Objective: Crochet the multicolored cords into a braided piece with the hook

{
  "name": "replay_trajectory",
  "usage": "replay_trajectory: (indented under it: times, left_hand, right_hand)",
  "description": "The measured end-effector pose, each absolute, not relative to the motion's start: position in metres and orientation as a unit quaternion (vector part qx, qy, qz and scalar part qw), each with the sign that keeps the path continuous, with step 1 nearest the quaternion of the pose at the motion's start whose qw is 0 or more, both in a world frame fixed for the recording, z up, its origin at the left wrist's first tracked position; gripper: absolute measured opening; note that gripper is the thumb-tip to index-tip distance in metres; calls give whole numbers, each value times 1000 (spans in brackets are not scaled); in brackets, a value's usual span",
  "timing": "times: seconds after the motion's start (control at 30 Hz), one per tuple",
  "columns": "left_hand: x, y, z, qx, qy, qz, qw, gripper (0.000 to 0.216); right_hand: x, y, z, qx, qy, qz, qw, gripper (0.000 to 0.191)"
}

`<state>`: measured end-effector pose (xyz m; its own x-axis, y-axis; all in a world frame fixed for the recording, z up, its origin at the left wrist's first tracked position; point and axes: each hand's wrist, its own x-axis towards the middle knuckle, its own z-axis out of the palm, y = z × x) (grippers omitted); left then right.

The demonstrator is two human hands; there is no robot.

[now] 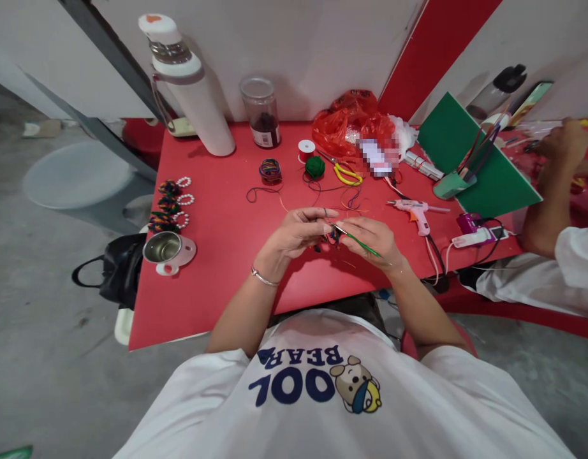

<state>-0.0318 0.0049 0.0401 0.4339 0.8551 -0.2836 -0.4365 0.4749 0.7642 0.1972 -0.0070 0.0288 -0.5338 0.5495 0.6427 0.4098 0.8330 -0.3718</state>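
Observation:
My right hand (370, 239) is closed round a crochet hook (361, 245) with a green handle, its metal tip pointing left. Between the thumb and fingers of my left hand (301, 233) is a small dark multicoloured piece of yarn work (334, 234), and the hook's tip meets it there. The fingers partly cover this piece. Loose strands run from the hands toward a multicoloured yarn ball (270, 171) and a green yarn ball (315, 167) farther back on the red table (227, 255).
Left: a cup (168, 250) and several beaded yarn pieces (168, 205). Behind: a white bottle (193, 95), a jar (261, 115), a thread spool (306, 150), yellow-handled pliers (347, 174) and a red bag (349, 124). Right: a pink glue gun (418, 213), a power strip (473, 238) and another person's arm (547, 197).

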Motion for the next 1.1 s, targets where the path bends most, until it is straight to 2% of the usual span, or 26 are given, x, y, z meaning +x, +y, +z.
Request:
replay_trajectory:
  times: [0.17,0.4,0.7,0.87,0.97,1.1]
  left_hand:
    - [-32,8,42,327,333,396,791,41]
    - [-32,11,40,339,302,385,804,36]
    - [-30,12,39,336,271,380,818,34]
    - [-26,10,37,343,284,395,803,41]
    - [-15,6,33,360,316,463,746,44]
    - [5,-2,28,381,372,562,633,44]
  right_hand:
    - [203,-13,35,-301,-870,86,382,28]
    - [204,-16,40,-287,-855,132,411,26]
    - [201,-22,46,-339,-765,321,443,25]
    - [182,-24,19,-361,-671,401,508,38]
    - [169,-28,7,-416,-653,322,546,40]
    - [159,-31,-1,-474,-686,149,531,34]
